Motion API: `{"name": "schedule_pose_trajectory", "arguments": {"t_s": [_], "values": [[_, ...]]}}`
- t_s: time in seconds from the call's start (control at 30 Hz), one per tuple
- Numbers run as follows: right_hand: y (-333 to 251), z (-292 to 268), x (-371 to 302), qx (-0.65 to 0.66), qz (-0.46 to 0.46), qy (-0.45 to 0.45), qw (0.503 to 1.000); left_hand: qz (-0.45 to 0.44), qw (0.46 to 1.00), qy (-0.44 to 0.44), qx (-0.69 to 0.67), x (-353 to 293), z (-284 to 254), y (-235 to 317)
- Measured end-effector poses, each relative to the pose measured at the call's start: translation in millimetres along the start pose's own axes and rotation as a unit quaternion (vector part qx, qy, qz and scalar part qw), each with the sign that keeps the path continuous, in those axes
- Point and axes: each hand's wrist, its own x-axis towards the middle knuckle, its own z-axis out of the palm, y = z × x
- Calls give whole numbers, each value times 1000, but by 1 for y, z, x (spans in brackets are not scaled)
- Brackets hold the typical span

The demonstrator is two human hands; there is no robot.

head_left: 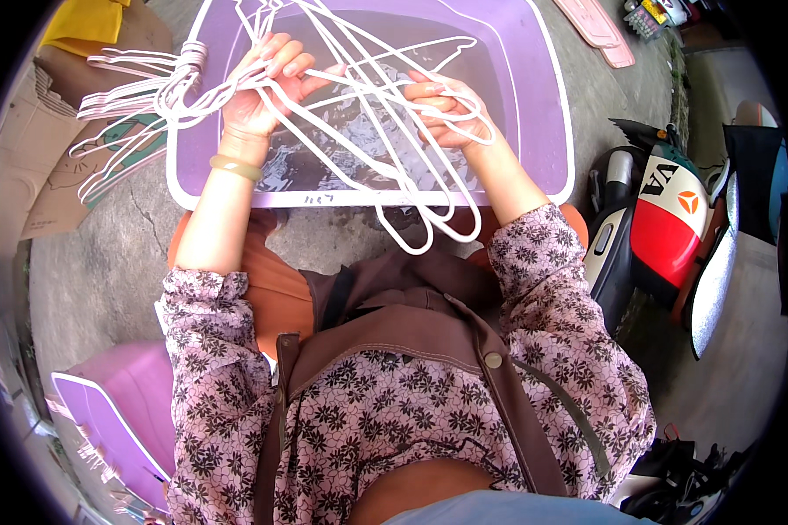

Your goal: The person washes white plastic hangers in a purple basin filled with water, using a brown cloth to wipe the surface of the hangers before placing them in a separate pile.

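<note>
My left hand (271,87), a bracelet at its wrist, has its fingers curled round several white clothes hangers (359,181) above a purple tub (547,114). The hangers fan out between my two hands, and their rounded ends reach past the tub's near rim. At the right, my right hand (451,109) is closed on the ends of some of these hangers. Dark water (324,144) fills the tub's bottom. Left of my left hand, a bunch of pale hangers (140,79) lies over the tub's left rim.
Cardboard boxes (48,166) stand at the left. A second purple tub (118,398) with hangers at its edge sits at the lower left. To the right is a red, white and black scooter-like vehicle (670,227). Pink plastic pieces (597,31) lie at the far right.
</note>
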Motion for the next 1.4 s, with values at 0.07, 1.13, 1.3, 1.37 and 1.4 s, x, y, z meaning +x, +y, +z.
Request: {"name": "schedule_pose_trajectory", "arguments": {"t_s": [0.07,1.13,1.3,1.37,1.4], "values": [[1,-4,-9,8,-13,22,1000,10,1000,23,13,-1,-5,5],[6,-57,2,-416,-14,500,760,155,985,70,-16,-2,4,22],[-18,-64,19,-687,-38,544,481,25,996,-83,7,4,8,-10],[-32,-57,21,-679,-73,518,515,-5,999,-29,13,4,1,-19],[-33,-44,25,-675,-86,504,531,-21,999,-7,32,5,-4,-24]]}}
